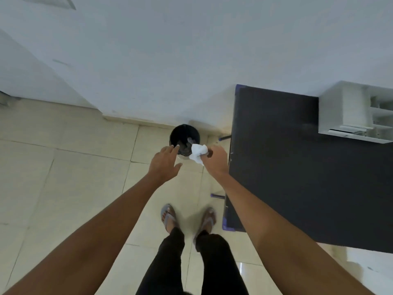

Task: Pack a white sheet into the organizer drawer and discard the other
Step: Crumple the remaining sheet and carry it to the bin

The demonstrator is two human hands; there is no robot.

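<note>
Though crumpled, sheet (198,155) in R fingers (205,155) (over bin (184,133))

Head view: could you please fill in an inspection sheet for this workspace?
Surface: dark table at right, bare apart from the organizer.
Job's things: crumpled white sheet held over the black bin; white organizer on the table's far corner, a drawer seemingly open.
Clutter: dark scraps inside the bin.
Hands: right hand shut on the sheet; left hand open, empty, fingers near the bin's rim.
Cables: nothing seen.
Surroundings: tiled floor, white wall; the person stands in sandals beside the table.
</note>
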